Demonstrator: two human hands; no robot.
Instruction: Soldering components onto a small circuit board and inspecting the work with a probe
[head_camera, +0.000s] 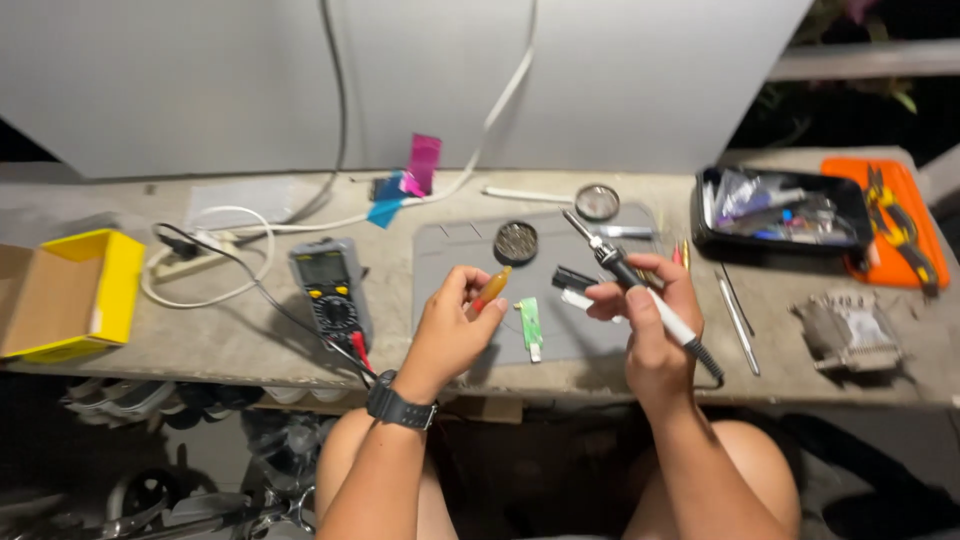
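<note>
Just below the centre of the frame, the right hand (650, 320) is clamped around a soldering iron (625, 275), its tip slanting up and left, clear of everything. The left hand (450, 325) pinches a small amber, bulb-shaped piece (494, 287) between thumb and fingers; the hands are apart. Between them a small green circuit board (531, 325) lies flat on the grey work mat (450, 250) on the table (230, 340), untouched by either hand. The work looks barely started: iron raised, nothing joined to the board as far as can be seen. A multimeter (330, 295) sits left of the mat, a round tin of tip cleaner (516, 241) behind.
</note>
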